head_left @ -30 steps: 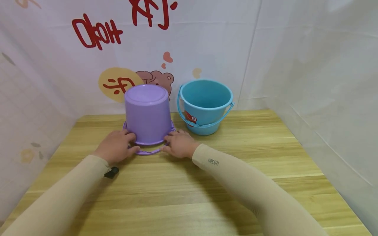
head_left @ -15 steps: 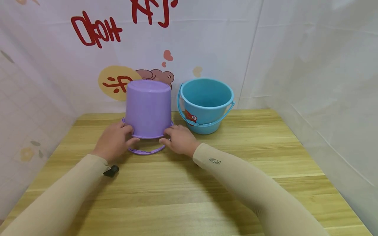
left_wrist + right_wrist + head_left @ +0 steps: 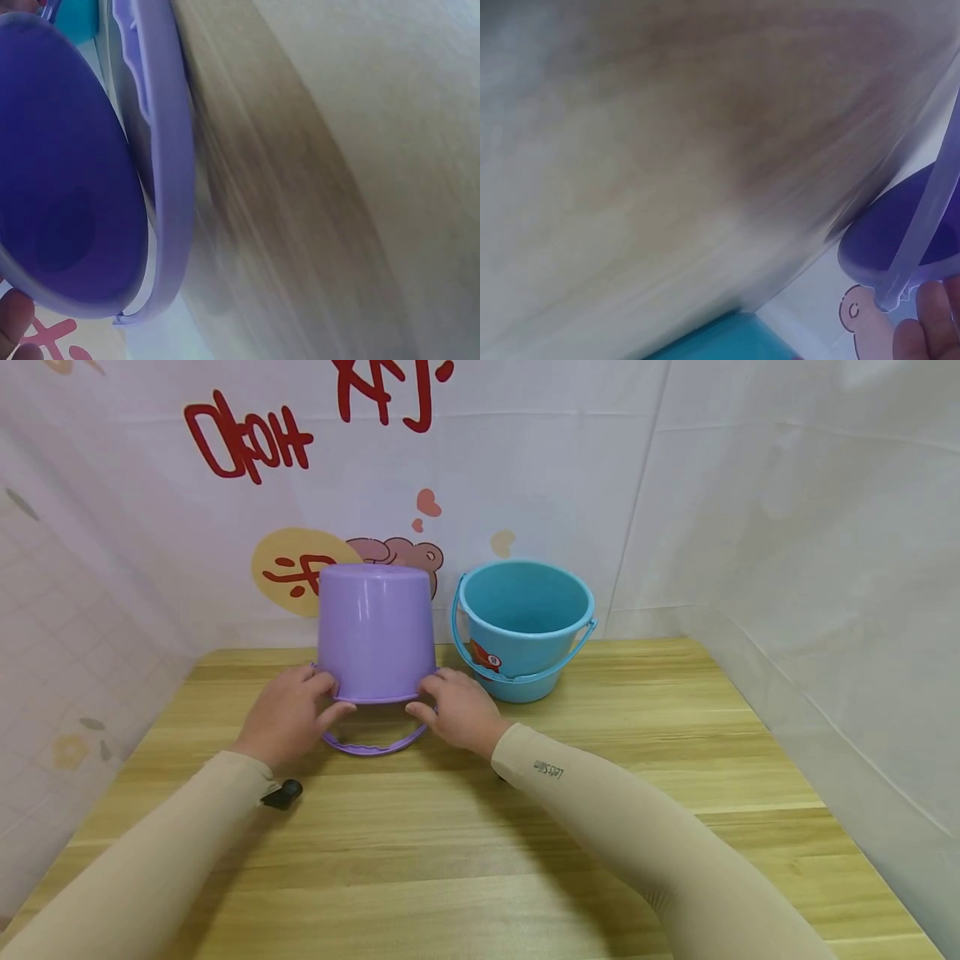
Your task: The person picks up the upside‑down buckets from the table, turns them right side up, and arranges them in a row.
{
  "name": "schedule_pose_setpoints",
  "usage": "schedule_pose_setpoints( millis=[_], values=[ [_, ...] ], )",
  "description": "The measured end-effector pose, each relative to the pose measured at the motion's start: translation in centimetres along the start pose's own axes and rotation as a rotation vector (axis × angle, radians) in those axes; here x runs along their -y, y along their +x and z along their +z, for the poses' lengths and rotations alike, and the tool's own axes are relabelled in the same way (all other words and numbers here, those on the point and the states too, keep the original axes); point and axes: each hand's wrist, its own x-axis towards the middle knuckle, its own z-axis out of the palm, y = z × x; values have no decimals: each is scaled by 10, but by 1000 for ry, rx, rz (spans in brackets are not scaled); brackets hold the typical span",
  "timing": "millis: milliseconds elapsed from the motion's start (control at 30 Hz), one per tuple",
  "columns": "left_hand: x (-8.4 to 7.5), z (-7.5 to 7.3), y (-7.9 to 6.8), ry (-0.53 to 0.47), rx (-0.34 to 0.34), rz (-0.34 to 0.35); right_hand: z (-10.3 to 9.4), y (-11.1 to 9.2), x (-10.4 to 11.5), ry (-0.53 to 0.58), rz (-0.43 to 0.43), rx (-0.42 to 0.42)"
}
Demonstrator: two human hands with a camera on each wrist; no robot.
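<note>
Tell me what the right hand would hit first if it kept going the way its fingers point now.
The right hand already grips the rim of the upturned purple bucket, fingers pointing left, so it meets that bucket's wall at once. Beyond it sits the left hand.

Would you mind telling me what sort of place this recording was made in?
Probably a small staged recording booth, not a home: a wooden table walled in by white sheeting with cartoon stickers, holding only a purple bucket and a blue bucket.
</note>
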Motion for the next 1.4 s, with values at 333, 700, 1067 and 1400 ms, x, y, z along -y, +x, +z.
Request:
schedule_pose_setpoints(
  millis=[333,700,1067,1400],
  values=[
    [-1,-5,0,-16,-32,-8,-5,-1,2,52,3,-53],
    [-5,-10,0,-53,-100,-23,-9,0,5,88,17,-126],
    [-7,-17,2,-85,-184,-17,-18,0,10,139,13,-167],
    [-10,-23,7,-126,-203,-63,-20,1,7,128,-58,-244]
  ],
)
